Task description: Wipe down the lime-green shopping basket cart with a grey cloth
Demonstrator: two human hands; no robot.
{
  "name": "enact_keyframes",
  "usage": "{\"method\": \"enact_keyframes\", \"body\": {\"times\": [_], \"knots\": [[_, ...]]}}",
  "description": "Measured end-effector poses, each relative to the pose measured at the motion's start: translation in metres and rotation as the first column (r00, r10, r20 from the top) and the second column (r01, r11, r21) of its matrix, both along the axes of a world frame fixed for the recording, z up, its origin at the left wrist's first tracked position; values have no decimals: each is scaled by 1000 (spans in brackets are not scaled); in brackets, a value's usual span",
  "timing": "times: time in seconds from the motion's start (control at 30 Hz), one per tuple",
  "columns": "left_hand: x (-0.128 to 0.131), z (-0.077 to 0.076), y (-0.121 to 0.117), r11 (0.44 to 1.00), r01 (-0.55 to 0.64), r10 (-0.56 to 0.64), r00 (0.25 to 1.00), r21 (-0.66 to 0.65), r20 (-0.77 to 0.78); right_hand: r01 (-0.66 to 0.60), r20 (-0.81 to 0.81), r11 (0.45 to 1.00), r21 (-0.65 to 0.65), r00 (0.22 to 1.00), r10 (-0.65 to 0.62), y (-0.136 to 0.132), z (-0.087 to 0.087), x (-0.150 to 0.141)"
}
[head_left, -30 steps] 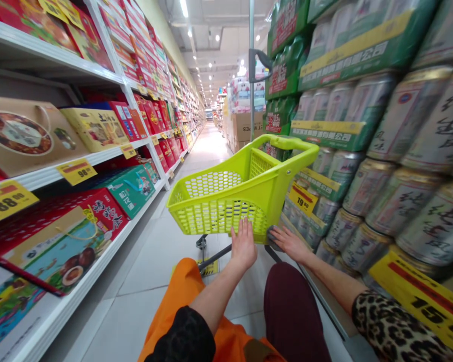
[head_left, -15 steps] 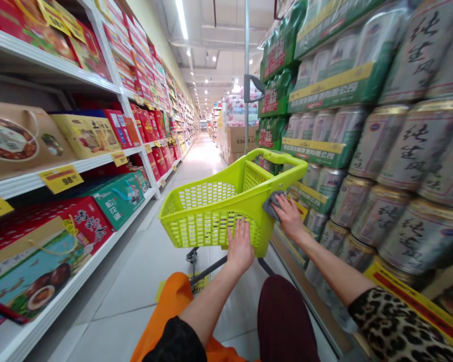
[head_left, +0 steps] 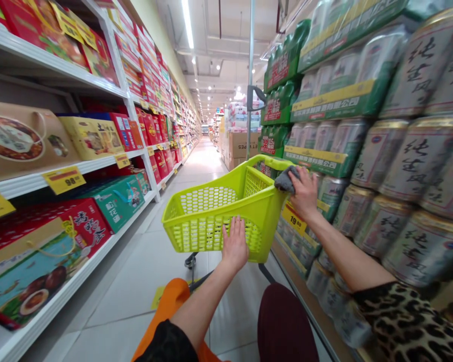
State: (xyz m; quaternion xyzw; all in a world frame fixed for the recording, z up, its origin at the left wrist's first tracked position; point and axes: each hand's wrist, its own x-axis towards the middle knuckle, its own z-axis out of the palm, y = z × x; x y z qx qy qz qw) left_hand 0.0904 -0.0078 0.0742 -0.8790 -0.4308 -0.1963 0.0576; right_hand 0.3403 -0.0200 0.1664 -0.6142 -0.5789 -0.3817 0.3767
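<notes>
A lime-green plastic shopping cart [head_left: 207,213] with perforated sides stands in front of my knees. My left hand [head_left: 235,245] lies flat against its near side wall, fingers stretched out and holding nothing. Up at the handle end, my right hand [head_left: 304,190] grips a grey cloth [head_left: 286,180]. The cloth is pressed against the cart's upper corner, just below the handle, and covers part of it. Under the basket, a caster wheel [head_left: 191,261] and dark frame legs show.
On the left, white shelves [head_left: 143,166] hold boxed goods with yellow price tags. Wrapped packs of beer cans [head_left: 411,151] rise close on the right, beside a metal pole [head_left: 250,60]. A cardboard box [head_left: 242,145] stands farther along the tiled aisle [head_left: 202,161].
My right hand has moved the cloth up and slightly right, from the cart's side below the handle to its upper corner. My left hand has slid slightly left along the basket.
</notes>
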Motion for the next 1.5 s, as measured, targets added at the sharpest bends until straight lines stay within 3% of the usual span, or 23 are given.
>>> {"method": "enact_keyframes", "body": {"times": [0.07, 0.13, 0.3, 0.4, 0.47, 0.6, 0.7, 0.93, 1.17, 1.27, 1.4, 1.5], "knots": [[-5, 9, 7, 997, -1, -2, 999, 83, 36, 67, -26, 994, -84, 997, -69, 7, 13, -2], [-15, 20, 20, 988, -54, 42, 995, 147, 88, 81, -11, 984, -160, 996, -84, 15, 6, -19], [-50, 35, 55, 954, -295, 288, 952, 60, 103, -135, 147, 937, -322, 971, 191, 35, -42, -101], [-64, 33, 64, 952, -304, 303, 952, 31, 33, -204, 224, 908, -365, 928, 298, 40, -50, -126], [-69, 31, 64, 959, -281, 281, 960, 32, 7, -166, 232, 920, -356, 938, 259, 37, -42, -116], [-73, 30, 66, 959, -282, 282, 959, 24, 9, -3, 198, 957, -290, 978, 63, 21, -14, -58], [-79, 28, 72, 954, -299, 297, 954, 36, 39, 75, 170, 969, -236, 985, -35, 13, -5, -28], [-99, 28, 72, 949, -312, 307, 948, 49, 87, 64, 64, 967, -246, 997, -50, 35, -23, -45], [-110, 32, 67, 945, -326, 324, 943, 15, 77, 148, 70, 907, -395, 989, -131, 64, -3, -35], [-119, 28, 65, 928, -374, 373, 926, 3, 63, 118, 80, 881, -458, 993, -92, 76, -2, -58], [-110, 28, 51, 941, -339, 339, 941, -17, 5, -67, 89, 812, -580, 985, 145, 87, -17, -123], [-96, 34, 42, 951, -305, 304, 952, -42, -29, -161, 62, 773, -613, 966, 251, 88, -29, -161]]}}
